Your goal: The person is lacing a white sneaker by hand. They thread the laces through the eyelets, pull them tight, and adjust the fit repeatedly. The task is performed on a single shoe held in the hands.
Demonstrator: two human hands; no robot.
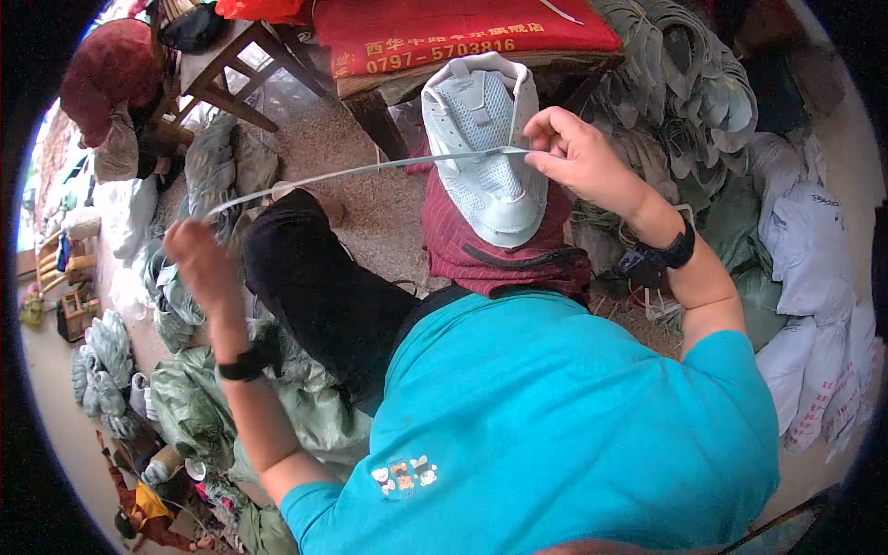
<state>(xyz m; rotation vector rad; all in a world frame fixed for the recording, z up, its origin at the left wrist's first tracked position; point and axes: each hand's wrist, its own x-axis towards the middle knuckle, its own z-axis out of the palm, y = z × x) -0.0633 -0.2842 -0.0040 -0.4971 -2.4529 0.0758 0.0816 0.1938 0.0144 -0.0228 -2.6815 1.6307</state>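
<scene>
A pale grey-white sneaker upper [507,208] with mesh panels rests on maroon cloth [462,236] over my knee, its toe toward me. From the upper, a flat light-grey shoelace [361,168] runs in a long, slightly curved line to the left. My left hand [205,268], partly blurred, is closed around the lace's far-left end, well away from the shoe. Beside the shoe's right edge, my right hand [592,162] pinches the lace between thumb and fingers. The lace crosses over the tongue area; whether it passes through an eyelet I cannot tell.
A low wooden table with a red printed cover [472,32] stands just beyond the shoe. Bundled grey shoe parts [684,83] and white sacks [814,250] crowd the right. A wooden stool [245,69], green sacks [190,398] and another person [148,509] are on the left.
</scene>
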